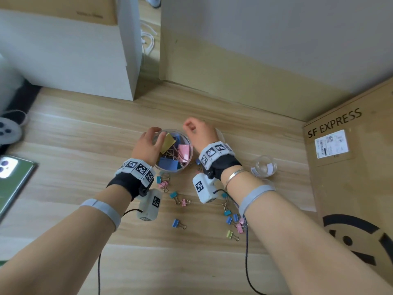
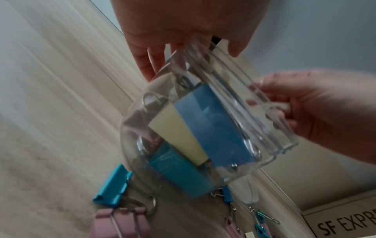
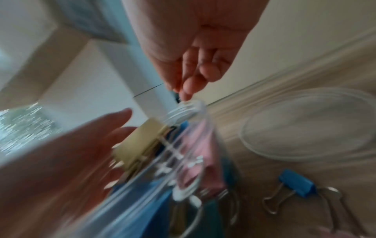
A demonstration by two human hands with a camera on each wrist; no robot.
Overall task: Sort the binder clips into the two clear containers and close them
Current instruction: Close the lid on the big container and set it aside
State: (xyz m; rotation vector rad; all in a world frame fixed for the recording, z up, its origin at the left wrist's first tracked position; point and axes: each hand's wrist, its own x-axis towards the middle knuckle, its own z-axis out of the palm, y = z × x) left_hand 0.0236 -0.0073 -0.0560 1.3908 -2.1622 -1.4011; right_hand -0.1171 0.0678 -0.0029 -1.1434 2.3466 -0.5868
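A large clear jar stands on the wooden surface with big yellow, pink and blue binder clips inside. My left hand grips its left rim, fingers over the far side and the thumb inside the rim. My right hand is curled at the right rim, fingertips pinching the rim edge; the wrist views are blurred. Several small clips lie scattered in front of the jar. A small clear container stands open to the right. A clear lid lies beside the jar.
An SF Express cardboard box borders the right side. At the back left is a white box, with a phone at the left edge. More small clips lie under my right forearm, with a blue one close to the jar.
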